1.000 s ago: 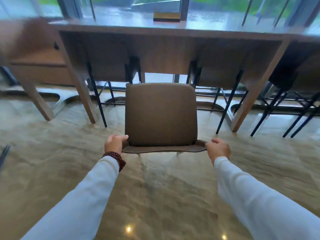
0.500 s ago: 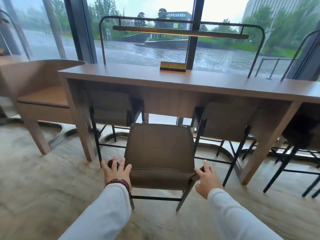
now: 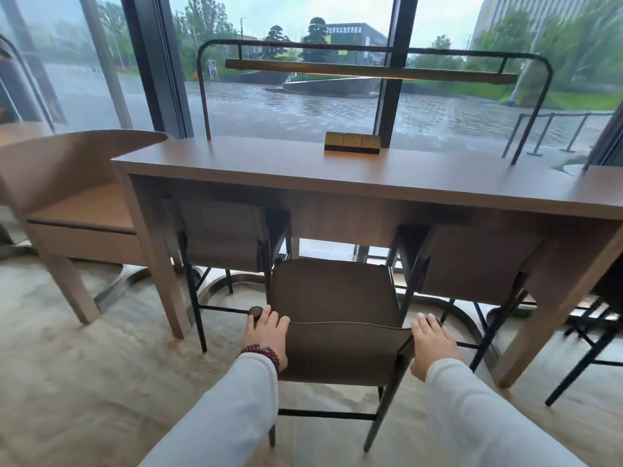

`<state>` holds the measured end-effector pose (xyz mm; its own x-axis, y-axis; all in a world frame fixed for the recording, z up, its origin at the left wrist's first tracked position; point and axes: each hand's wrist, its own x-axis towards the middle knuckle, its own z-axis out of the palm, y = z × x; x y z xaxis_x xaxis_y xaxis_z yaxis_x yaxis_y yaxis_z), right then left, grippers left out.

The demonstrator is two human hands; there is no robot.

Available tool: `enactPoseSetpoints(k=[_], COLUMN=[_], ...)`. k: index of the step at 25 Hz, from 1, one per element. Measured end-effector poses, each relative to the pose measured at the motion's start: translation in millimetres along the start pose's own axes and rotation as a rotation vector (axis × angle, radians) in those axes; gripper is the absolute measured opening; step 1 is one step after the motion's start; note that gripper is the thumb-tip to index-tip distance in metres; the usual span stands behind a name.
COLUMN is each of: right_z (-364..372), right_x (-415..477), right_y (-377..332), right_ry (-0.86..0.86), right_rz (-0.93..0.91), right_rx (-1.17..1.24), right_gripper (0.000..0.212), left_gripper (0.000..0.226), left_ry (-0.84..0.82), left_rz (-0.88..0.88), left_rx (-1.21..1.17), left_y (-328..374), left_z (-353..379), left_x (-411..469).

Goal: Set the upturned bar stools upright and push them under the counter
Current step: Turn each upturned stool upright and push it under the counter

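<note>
A brown upholstered bar stool with black metal legs (image 3: 332,318) stands upright on the pale marble-patterned floor (image 3: 84,382), in front of the long brown wooden worktop (image 3: 303,170). Its front edge is near the worktop, in the gap between two similar brown stools (image 3: 222,230) (image 3: 472,261) that are already under the worktop. The left hand (image 3: 268,335), with a dark red bead bracelet (image 3: 263,352) at the wrist, lies flat with fingers spread against the left side of the stool's backrest. The right hand (image 3: 433,345) lies the same way, open, on the right side. Neither hand closes around the stool. On the worktop stands a small yellow block (image 3: 352,142) under a long bar lamp (image 3: 371,71).
</note>
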<state>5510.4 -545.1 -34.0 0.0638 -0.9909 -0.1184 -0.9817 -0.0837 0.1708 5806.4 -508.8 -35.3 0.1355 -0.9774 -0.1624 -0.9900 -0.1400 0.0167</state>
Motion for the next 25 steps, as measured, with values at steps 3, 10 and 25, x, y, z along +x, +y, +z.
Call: enactPoseSetpoints(k=[3, 10, 25], right_z=[-9.3, -17.6, -25.4], right_x=[31.1, 89.8, 143.7], right_y=[0.5, -1.0, -2.0], right_ry=[-0.018, 0.02, 0.386], right_rz=[-0.012, -0.019, -0.455], right_rx=[0.02, 0.023, -0.053], right_gripper=[0.079, 0.072, 0.034], left_gripper=[0.077, 0.075, 0.025], left_ry=[0.02, 0.027, 0.141], left_rz=[0.018, -0.018, 0.23], left_rx=[0.003, -0.002, 0.27], left_y=[-1.3, 1.4, 13.8], left_z=[-3.4, -11.9, -36.9], left_x=[30.1, 89.5, 139.3])
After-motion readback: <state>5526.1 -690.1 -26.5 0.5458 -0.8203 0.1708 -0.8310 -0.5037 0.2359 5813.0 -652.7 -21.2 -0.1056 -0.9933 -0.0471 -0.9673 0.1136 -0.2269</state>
